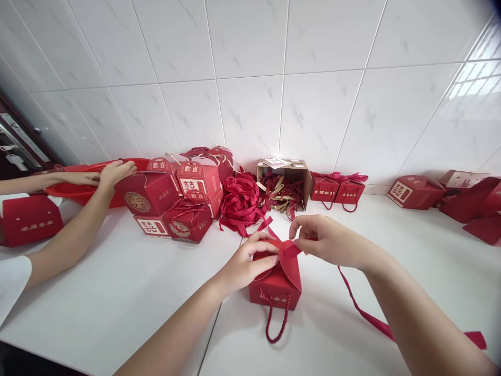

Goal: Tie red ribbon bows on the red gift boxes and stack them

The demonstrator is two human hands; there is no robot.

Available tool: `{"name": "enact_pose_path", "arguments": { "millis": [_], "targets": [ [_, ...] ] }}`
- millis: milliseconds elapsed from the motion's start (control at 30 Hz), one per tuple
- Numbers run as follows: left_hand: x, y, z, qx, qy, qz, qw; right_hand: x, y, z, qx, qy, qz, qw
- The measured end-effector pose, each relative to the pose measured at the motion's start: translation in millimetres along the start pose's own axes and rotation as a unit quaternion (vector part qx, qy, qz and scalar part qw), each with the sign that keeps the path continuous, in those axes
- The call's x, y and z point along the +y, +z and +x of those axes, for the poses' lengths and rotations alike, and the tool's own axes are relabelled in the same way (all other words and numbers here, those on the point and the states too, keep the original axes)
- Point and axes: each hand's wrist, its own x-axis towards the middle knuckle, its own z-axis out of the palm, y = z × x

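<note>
A red gift box with rounded top flaps stands on the table in front of me. Its twisted red rope handle hangs down the near side. My left hand grips the top of this box, thumb and fingers pressed on the flaps. At the top right, my right hand pinches a red ribbon that passes over the flaps. Part of the ribbon is hidden by my fingers. A long ribbon length trails over the table to the right, passing under my right forearm.
Behind the box lie a heap of red ribbon and a cardboard box of ribbons and tags. Two tied boxes stand beside it. Stacked red boxes are at left, near another person's arms and a red basin.
</note>
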Motion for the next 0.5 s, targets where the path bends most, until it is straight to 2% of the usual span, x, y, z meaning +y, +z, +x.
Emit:
{"name": "enact_pose_path", "arguments": {
  "millis": [133,267,333,400,500],
  "targets": [
    [0,1.0,0,0.004,0.002,-0.002,1.000,2,1,-2,-0.016,-0.007,-0.031,0.999],
    [0,1.2,-1,0.028,0.012,-0.027,0.999,5,5,0,0.039,-0.037,-0.071,0.996],
    [0,1.2,-1,0.040,0.016,-0.063,0.997,6,9,2,0.040,-0.079,-0.056,0.995],
    [0,1.4,-1,0.059,0.021,-0.109,0.992,7,12,5,0.013,-0.115,-0.016,0.993],
    [0,2.0,0,0.101,0.033,-0.175,0.979,6,17,10,0.002,-0.125,0.038,0.991]
  ]
}}
